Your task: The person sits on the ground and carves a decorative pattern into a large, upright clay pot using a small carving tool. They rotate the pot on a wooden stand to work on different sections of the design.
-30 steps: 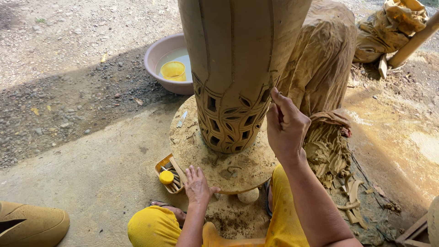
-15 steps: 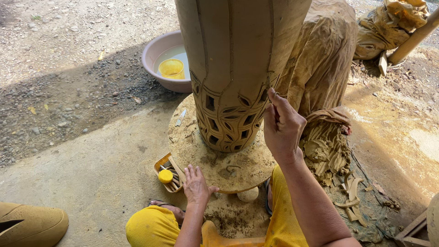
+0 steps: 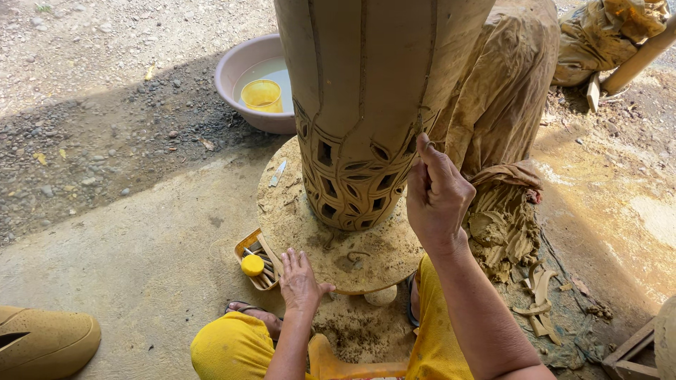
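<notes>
While right hand (image 3: pixel 438 197) carves vase (image 3: pixel 366 105), left hand (image 3: pixel 299 281) rests.

Sunlit gravel (image 3: pixel 105 77), shaded concrete floor (image 3: pixel 141 260)

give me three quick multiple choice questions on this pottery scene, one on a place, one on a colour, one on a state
1. Where is the left hand?
A. on the round turntable's edge
B. in the basin
C. on the vase's rim

2. What colour is the cup in the basin?
A. blue
B. yellow
C. white

3. What is the right hand doing?
A. lying flat on the ground
B. pinching a thin tool against the clay vase
C. holding the cup

Answers:
1 A, its palm rests on the disc's near edge.
2 B, it is plainly yellow.
3 B, its fingers close on a tool at the carved wall.
</notes>
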A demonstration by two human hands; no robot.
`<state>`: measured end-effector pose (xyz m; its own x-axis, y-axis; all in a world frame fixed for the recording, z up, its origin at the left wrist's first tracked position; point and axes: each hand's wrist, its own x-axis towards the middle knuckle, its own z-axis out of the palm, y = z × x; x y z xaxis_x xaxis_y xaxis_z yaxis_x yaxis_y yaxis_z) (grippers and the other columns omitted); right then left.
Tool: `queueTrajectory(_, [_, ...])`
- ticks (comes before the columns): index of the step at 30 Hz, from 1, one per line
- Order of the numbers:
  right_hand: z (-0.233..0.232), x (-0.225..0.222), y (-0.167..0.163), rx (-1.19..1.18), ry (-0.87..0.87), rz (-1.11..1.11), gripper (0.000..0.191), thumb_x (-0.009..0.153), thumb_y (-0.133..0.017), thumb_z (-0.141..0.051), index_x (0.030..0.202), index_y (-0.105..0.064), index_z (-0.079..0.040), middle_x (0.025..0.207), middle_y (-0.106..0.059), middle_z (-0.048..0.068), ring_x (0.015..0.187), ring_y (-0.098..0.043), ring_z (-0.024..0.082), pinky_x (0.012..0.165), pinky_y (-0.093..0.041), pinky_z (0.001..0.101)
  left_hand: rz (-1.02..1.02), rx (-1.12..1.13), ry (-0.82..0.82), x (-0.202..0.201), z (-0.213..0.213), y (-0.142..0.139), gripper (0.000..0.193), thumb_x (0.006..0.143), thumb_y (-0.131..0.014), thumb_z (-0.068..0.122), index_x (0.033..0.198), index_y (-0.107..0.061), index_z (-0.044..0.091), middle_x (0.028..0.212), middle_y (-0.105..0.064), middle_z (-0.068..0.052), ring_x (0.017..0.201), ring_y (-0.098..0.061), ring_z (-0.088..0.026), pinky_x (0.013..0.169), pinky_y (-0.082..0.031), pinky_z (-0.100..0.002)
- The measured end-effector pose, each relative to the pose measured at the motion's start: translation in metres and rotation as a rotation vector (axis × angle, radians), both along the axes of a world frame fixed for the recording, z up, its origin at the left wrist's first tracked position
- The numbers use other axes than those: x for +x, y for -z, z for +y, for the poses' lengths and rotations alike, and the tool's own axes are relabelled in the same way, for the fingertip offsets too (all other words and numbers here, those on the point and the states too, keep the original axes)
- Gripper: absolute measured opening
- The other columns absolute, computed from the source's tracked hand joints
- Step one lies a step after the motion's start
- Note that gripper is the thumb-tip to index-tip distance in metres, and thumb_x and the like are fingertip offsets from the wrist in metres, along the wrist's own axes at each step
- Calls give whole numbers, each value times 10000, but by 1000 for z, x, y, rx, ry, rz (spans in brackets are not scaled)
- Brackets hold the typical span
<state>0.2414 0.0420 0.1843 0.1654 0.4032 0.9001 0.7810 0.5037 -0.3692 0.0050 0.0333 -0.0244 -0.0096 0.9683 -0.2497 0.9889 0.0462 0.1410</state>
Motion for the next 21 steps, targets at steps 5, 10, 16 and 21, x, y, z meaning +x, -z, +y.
queueTrajectory(5, [2, -1, 3, -27, 24, -6, 399, 1004, -656, 117, 1351, -646, -80, 811, -645, 19, 657, -573, 49, 577, -494, 236, 10, -1, 13, -1, 1, 0, 1347, 545, -933, 658, 1561, -286, 56, 1657, -216, -201, 1540, -190, -357, 1217, -318, -504])
queueTrajectory(10, [4, -3, 8, -9, 20, 0, 442, 990, -652, 121, 1386, -636, -75, 795, -623, 27, 660, -562, 58, 599, -504, 239, 1, -17, -1, 1, 1, -2, 1339, 550, -937, 641, 1565, -277, 69, 1662, -205, -194, 1543, -183, -353, 1212, -312, -517])
queueTrajectory(16, [9, -3, 19, -17, -7, 5, 479, 990, -650, 120, 1420, -608, -88, 792, -620, 22, 662, -570, 65, 603, -532, 235, 11, -21, 4, 0, 4, -8, 1335, 568, -933, 638, 1575, -265, 71, 1670, -188, -192, 1547, -174, -354, 1211, -315, -533])
queueTrajectory(21, [10, -2, 26, -22, -4, -2, 473, 983, -651, 125, 1394, -607, -105, 814, -645, 28, 652, -581, 73, 570, -519, 251, -22, -13, -8, 2, 3, -15, 1333, 584, -932, 620, 1588, -251, 67, 1683, -178, -182, 1552, -175, -347, 1199, -346, -502])
